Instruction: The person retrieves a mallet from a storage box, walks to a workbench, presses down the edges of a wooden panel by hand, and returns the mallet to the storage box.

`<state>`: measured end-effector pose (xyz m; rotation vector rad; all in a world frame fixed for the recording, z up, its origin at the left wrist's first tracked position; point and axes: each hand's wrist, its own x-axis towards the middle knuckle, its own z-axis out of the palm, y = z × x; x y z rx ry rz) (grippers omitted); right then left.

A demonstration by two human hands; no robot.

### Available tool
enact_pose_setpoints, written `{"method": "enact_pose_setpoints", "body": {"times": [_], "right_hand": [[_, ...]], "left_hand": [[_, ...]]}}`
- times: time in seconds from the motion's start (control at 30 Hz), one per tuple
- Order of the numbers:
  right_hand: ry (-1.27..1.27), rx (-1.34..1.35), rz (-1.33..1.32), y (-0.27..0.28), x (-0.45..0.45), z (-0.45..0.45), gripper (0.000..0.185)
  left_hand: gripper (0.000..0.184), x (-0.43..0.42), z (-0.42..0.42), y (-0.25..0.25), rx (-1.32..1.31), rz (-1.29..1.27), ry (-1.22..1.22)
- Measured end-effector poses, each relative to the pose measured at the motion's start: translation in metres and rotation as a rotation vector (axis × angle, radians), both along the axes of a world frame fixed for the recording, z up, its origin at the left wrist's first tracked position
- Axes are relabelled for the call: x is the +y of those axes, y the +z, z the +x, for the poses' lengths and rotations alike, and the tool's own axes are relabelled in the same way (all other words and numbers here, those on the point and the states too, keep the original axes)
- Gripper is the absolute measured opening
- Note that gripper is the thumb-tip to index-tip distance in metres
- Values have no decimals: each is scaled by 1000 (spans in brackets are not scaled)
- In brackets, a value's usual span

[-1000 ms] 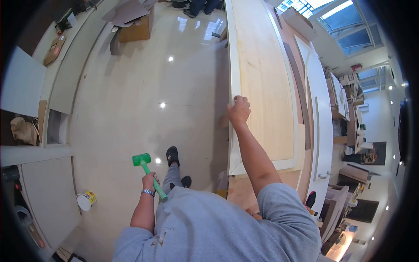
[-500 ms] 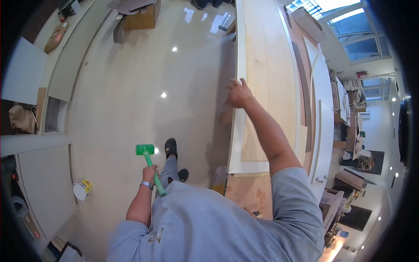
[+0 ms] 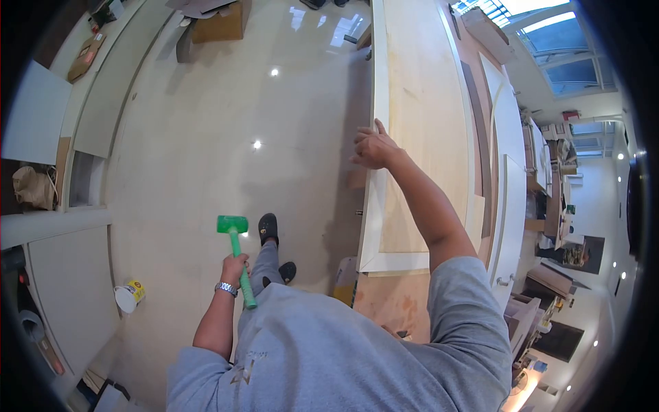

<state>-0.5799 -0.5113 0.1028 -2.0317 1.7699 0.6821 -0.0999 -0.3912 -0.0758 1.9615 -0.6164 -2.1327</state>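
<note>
My left hand (image 3: 235, 270) is wrapped round the handle of a green mallet (image 3: 233, 224), with the mallet's head up and away from my body, above the floor. A watch is on that wrist. My right hand (image 3: 374, 147) is at the near side edge of a long pale wooden panel (image 3: 419, 158) with a white frame (image 3: 377, 89). Its fingers are partly spread over the frame's edge; one points along it, and nothing shows in them. Whether the fingertips press on the edge I cannot tell. The panel lies flat on a brown board (image 3: 391, 302).
White door panels (image 3: 509, 220) lie to the right of the framed panel. A white bucket (image 3: 128, 296) with a yellow label stands on the floor at left, beside cabinets (image 3: 72, 275). A cardboard box (image 3: 218, 26) is farther ahead. Another person's shoes (image 3: 312, 3) show at the top.
My right hand, blurred before, is now steadier at the frame's edge with its fingers more extended. The mallet in my left hand has shifted slightly up and turned a little.
</note>
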Motion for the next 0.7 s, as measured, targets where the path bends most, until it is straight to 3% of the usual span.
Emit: {"method": "enact_pose_setpoints", "body": {"times": [0.1,0.2,0.3,0.4,0.57,0.7], "right_hand": [[-110,-207,-382,-6,20,0,41],[-520,-456,-783,-18,54,-10,42],[-915,-109,-755,-45,112,-17,61],[-1062,-6,-551,-42,146,7,75],[-1041,44,-549,-30,147,23,90],[-1045,61,-536,-22,145,26,101]], "left_hand": [[15,-20,-37,32,138,-33,-73],[21,-30,-90,74,378,-64,-79],[28,-41,-140,92,478,-187,-217],[32,-59,-185,127,499,-270,-256],[35,-32,-257,149,464,-334,-75],[41,-29,-270,144,414,-371,-304]]}}
